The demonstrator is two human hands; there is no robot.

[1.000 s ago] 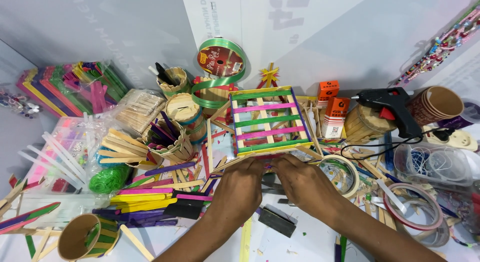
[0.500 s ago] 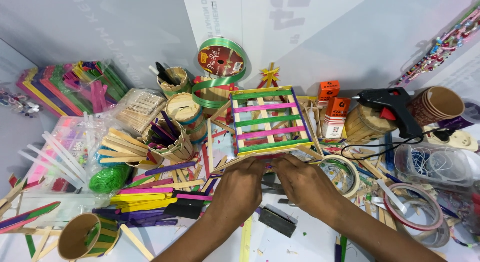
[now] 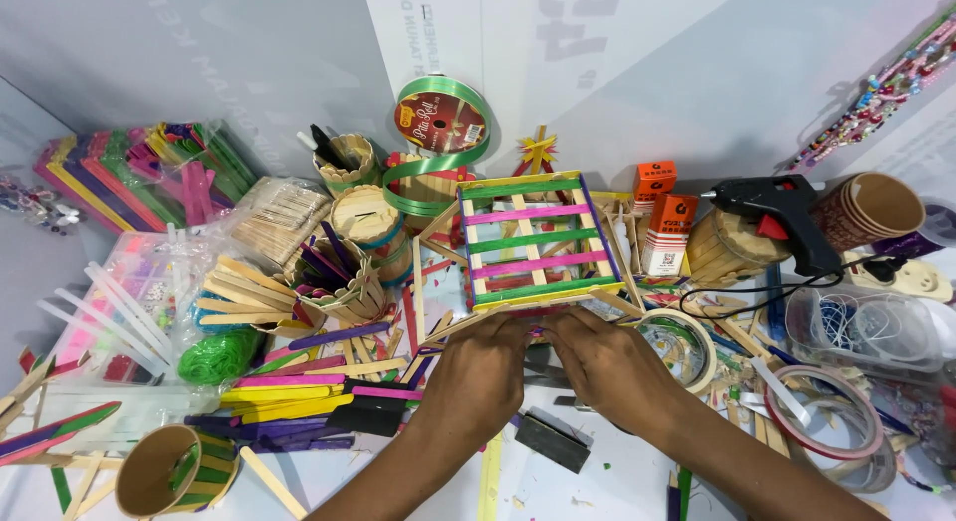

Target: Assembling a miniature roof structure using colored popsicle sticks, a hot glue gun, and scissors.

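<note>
A square frame of craft sticks (image 3: 536,240), with green, pink and plain wooden slats, stands tilted at the middle of the table. My left hand (image 3: 476,374) and my right hand (image 3: 609,367) meet side by side at its lower edge, fingertips pinching that edge. Loose coloured sticks (image 3: 289,387) lie spread just left of my left hand. What sits under my palms is hidden.
A black glue gun (image 3: 772,210) rests on a wooden holder at the right, beside stacked paper cups (image 3: 864,208). Tape rolls (image 3: 685,344) lie right of my hands. A green ribbon spool (image 3: 440,123), stick cups (image 3: 349,278) and a paper cup (image 3: 169,471) crowd the left.
</note>
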